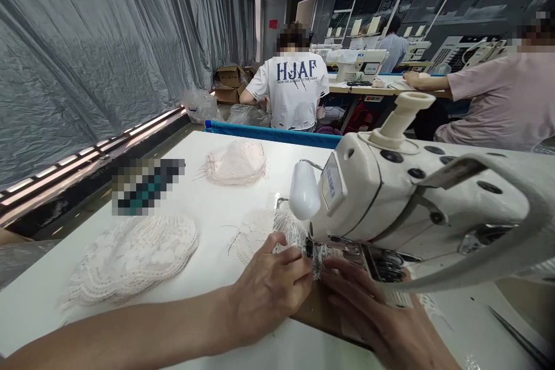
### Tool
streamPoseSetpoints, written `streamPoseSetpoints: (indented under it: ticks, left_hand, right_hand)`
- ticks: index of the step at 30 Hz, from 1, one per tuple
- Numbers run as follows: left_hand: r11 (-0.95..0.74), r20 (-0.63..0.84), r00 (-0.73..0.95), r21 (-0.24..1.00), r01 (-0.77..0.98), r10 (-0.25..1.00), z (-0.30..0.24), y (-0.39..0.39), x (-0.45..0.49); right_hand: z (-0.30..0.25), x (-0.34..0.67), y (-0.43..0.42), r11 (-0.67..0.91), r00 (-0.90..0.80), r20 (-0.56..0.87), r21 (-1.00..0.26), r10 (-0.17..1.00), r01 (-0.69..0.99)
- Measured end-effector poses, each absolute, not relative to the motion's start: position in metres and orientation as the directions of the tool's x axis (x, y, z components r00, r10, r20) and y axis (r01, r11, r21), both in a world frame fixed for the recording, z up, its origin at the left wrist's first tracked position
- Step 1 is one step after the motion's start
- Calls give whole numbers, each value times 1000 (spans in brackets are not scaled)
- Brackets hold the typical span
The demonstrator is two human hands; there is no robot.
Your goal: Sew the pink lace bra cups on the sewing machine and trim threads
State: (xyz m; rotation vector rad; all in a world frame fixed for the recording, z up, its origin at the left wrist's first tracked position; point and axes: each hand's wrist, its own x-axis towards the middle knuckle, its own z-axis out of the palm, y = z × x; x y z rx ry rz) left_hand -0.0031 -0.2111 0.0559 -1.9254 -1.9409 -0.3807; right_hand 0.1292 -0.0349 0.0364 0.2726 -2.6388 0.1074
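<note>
The white sewing machine stands over the table with its needle area between my hands. White lace fabric lies under the needle and spreads out behind it. My left hand is closed on the lace just left of the needle, fingers curled and pinching. To the right of the needle, my right hand rests low with fingers stretched out along the fabric, partly hidden by the machine head. A white lamp hangs at the machine's left end. The needle tip and presser foot are hard to make out.
A stack of lace pieces lies on the left of the white table, with pale pink cup-shaped pieces behind. Tweezers lie at right. Co-workers sit ahead, one in a white shirt. A grey curtain hangs left.
</note>
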Motion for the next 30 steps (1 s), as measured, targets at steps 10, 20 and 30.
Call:
streamPoseSetpoints:
  ticks: [10,20,30]
  left_hand:
    - [12,491,18,-57,998,871,55,-211,-3]
    - [40,416,-31,-11,999,909,50,-208,-2]
    - [30,501,-35,19,999,865,52,-209,-1]
  right_hand:
    - [38,126,-38,976,-857,483,-15,-182,-216]
    - [34,131,-47,995,-894,441,-20,-79,-98]
    - [30,133,-44,994,-889,444,43,-112,-103]
